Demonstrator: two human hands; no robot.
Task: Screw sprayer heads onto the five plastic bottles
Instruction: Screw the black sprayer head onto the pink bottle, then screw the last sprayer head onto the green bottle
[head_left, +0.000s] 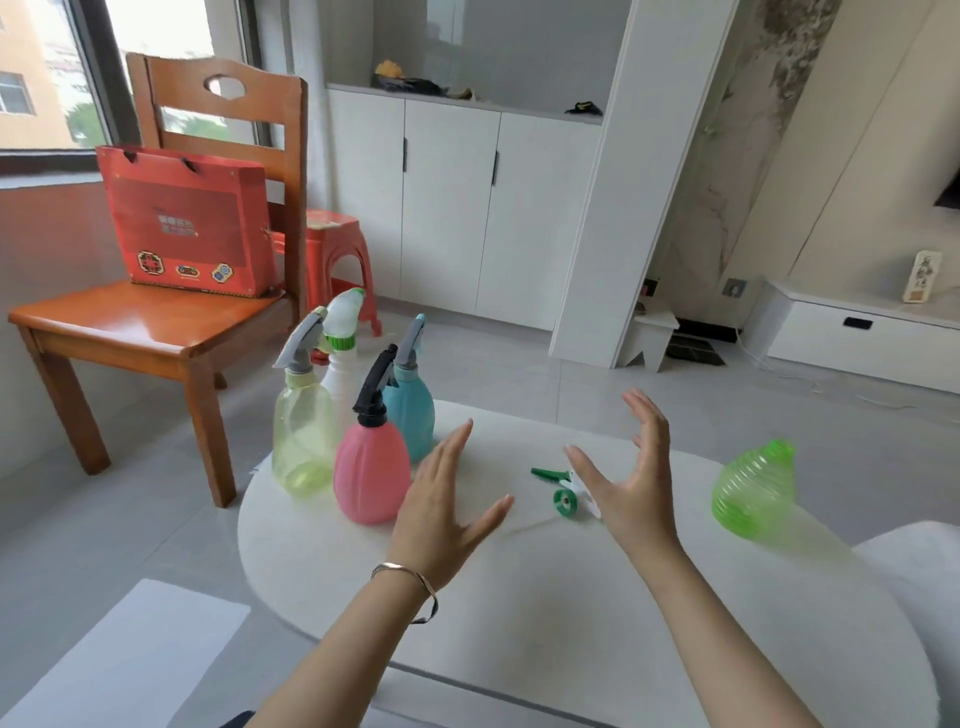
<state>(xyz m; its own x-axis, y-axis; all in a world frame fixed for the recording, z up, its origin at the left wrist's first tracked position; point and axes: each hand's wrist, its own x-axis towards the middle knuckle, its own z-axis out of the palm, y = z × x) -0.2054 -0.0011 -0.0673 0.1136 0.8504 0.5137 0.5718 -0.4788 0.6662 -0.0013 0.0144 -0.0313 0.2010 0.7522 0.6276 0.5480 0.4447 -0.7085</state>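
— What took up most of the view?

— A white oval tabletop (519, 597). Beyond its far left stood a wooden chair (156, 332) with a red paper bag (187, 218) on the seat.

— And the bottles?

— Four stood clustered at the far left of the tabletop, each with a sprayer head on: a yellow bottle (304, 441), a white bottle (340, 374) behind it, a teal bottle (413, 415) and a pink bottle (371, 478) nearest. A green ribbed bottle (753, 493) was at the right edge, tilted and blurred, well apart from the rest, with no head on it.

— The hands?

— Both hung over the tabletop with spread fingers, gripping nothing. The left hand (441, 514) was just beside the pink bottle and the right hand (628, 488) near the middle.

— Anything smaller?

— A green-and-white sprayer head (563, 491) lay on the tabletop between them, partly hidden by the right hand. A bracelet (410, 577) circled the left wrist.
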